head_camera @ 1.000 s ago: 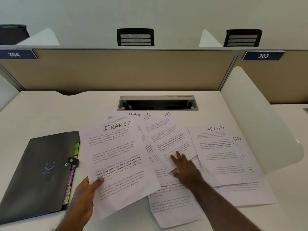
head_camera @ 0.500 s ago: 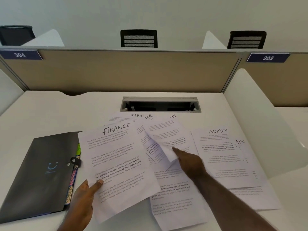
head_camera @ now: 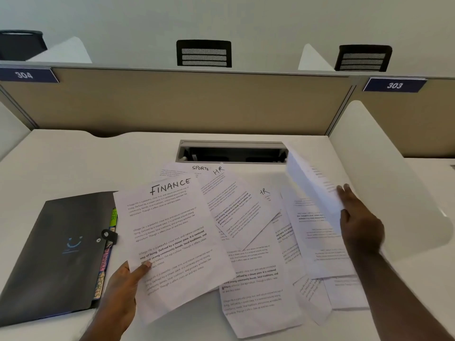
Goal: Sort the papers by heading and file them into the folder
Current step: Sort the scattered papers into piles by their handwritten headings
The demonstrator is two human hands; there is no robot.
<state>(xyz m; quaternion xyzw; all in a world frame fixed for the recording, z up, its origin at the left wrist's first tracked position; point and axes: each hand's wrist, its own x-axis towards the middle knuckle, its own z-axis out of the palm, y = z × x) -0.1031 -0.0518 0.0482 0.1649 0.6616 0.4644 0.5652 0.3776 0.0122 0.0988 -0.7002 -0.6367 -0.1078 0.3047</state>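
My left hand [head_camera: 120,289] pinches the lower left edge of a sheet headed FINANCE [head_camera: 170,232], held just above the desk. My right hand [head_camera: 357,222] grips a white sheet [head_camera: 312,183] lifted at the right, curled and blurred, its heading unreadable. Beneath lie fanned papers: one headed SPORTS [head_camera: 200,168], two headed HR [head_camera: 231,200], and more sheets [head_camera: 261,286] overlapping toward the right. A dark grey folder [head_camera: 56,254] lies shut at the left, its snap strap fastened and coloured tabs showing along its right edge.
A white desk [head_camera: 73,168] carries everything. An open cable slot [head_camera: 231,152] sits behind the papers. A beige partition [head_camera: 172,102] closes the back, and a white side divider [head_camera: 384,173] stands at the right.
My right hand picked a sheet out of the middle of the pile and swept it up and to the right. My left hand kept holding the FINANCE sheet.
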